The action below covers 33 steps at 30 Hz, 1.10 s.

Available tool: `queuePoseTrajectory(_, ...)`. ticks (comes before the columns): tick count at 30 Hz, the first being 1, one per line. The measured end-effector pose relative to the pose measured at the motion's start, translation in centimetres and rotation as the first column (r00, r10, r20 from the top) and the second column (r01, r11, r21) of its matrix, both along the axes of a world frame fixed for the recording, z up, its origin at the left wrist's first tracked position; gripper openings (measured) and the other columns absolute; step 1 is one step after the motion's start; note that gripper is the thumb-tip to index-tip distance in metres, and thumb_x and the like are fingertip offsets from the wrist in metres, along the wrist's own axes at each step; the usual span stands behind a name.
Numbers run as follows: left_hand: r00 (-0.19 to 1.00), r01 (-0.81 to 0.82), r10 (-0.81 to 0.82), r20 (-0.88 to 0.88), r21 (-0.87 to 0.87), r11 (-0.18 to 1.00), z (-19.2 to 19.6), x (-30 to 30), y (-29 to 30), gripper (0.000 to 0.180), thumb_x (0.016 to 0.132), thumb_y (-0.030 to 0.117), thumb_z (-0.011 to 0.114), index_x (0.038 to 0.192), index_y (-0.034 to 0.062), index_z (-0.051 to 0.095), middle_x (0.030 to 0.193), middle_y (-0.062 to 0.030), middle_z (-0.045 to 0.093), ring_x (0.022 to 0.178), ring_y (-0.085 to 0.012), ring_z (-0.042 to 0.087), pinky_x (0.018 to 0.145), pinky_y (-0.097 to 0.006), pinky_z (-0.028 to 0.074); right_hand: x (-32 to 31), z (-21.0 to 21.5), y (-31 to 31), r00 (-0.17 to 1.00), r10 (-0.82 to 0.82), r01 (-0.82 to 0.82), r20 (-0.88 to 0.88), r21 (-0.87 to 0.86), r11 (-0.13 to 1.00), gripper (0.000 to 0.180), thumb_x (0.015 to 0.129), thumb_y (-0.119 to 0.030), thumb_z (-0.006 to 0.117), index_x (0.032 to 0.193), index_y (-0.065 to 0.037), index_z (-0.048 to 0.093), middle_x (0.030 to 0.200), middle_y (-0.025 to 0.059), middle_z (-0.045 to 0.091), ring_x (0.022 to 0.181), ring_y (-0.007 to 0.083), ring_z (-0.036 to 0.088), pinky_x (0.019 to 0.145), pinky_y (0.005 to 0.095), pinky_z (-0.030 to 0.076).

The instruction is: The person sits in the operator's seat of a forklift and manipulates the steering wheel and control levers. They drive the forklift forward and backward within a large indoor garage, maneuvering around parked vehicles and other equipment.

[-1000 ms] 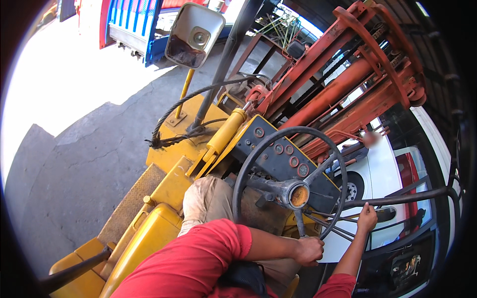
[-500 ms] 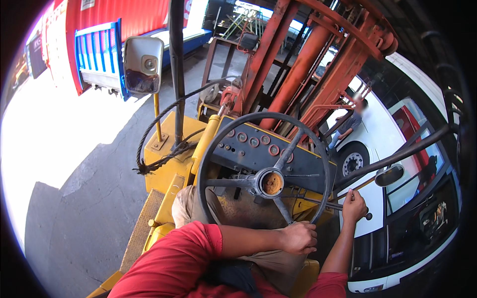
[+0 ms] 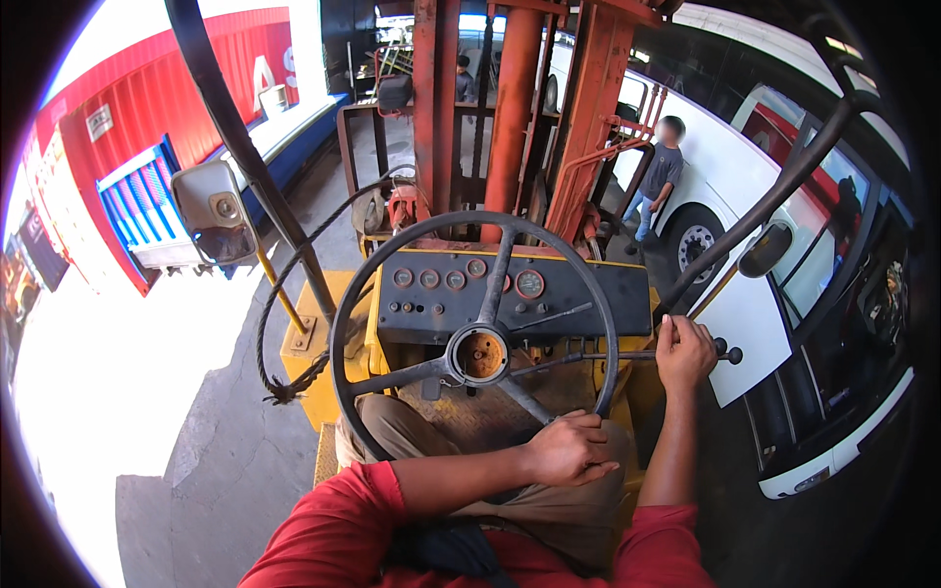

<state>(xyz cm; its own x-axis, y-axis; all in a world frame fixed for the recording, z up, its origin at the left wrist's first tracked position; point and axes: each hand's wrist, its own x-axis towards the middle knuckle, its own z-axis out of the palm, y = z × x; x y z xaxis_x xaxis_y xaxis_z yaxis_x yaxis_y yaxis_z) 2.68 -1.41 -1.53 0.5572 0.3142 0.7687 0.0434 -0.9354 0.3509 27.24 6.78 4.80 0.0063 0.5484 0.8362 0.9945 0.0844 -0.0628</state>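
Note:
The large dark steering wheel (image 3: pixel 354 412) has three spokes and a rusty hub. My left arm reaches across my lap to its lower right rim, where my left hand (image 3: pixel 571 449) is closed with curled fingers. Part of the rim is hidden under that hand. To the right of the wheel, my right hand (image 3: pixel 685 351) is wrapped round a control lever (image 3: pixel 627 356), thumb uppermost. Black lever knobs (image 3: pixel 735 355) stick out just past its fingers. Beyond the wheel lies the dark dashboard (image 3: pixel 441 279) with several round gauges.
An orange lift mast (image 3: pixel 510 127) rises ahead. A person (image 3: pixel 659 176) in a grey shirt stands right of it, beside a white bus (image 3: pixel 725 176). At left are a mirror (image 3: pixel 213 211), a frayed rope (image 3: pixel 263 343), a red container (image 3: pixel 211 88) and a blue barred panel (image 3: pixel 145 201).
My view has turned, so the tilted dashboard and mast now look level and upright. Both hands keep their places, at the wheel's lower right and the lever. The standing person shows more fully.

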Motion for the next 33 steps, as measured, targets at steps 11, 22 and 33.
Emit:
queuePoseTrajectory(11, 1.0, 0.02, -0.019, 0.019, -0.012, 1.0, 0.0, 0.0, 0.1, 0.032, 0.09, 0.026, 0.081, 0.068, 0.0104, 0.064, 0.075, -0.0028, 0.058, 0.078, -0.0235, 0.058, 0.074, -0.039, 0.049, 0.0, -0.3, 0.1, 1.0, 0.021, -0.021, -0.003, 0.044, 0.999, 0.022, 0.097, -0.023, 0.073, 0.079, -0.012, 0.067, 0.067, 0.0026, 0.061, 0.069, 0.0294, 0.063, 0.061, 0.0453, 0.048)
queuePoseTrajectory(22, 1.0, 0.004, -0.004, -0.009, 0.003, 1.0, -0.5, 0.0, 0.1, 0.03, 0.091, 0.029, 0.079, 0.072, 0.01, 0.065, 0.078, -0.0034, 0.059, 0.082, -0.0247, 0.059, 0.076, -0.041, 0.05, 0.4, -0.6, 0.6, 1.0, 0.022, -0.022, -0.008, 0.046, 0.999, 0.02, 0.097, -0.024, 0.072, 0.083, -0.011, 0.07, 0.07, 0.005, 0.064, 0.071, 0.0314, 0.065, 0.062, 0.0462, 0.048)
queuePoseTrajectory(33, 1.0, 0.028, -0.028, 0.007, -0.025, 0.999, -0.9, 0.1, 0.1, 0.029, 0.091, 0.029, 0.077, 0.073, 0.0095, 0.066, 0.078, -0.0052, 0.062, 0.085, -0.0269, 0.059, 0.079, -0.043, 0.051, 0.5, -0.7, 0.7, 1.0, -0.009, 0.008, 0.016, 0.011, 1.0, 0.027, 0.096, -0.027, 0.072, 0.076, -0.011, 0.064, 0.067, 0.0055, 0.061, 0.069, 0.0325, 0.063, 0.061, 0.0482, 0.045)
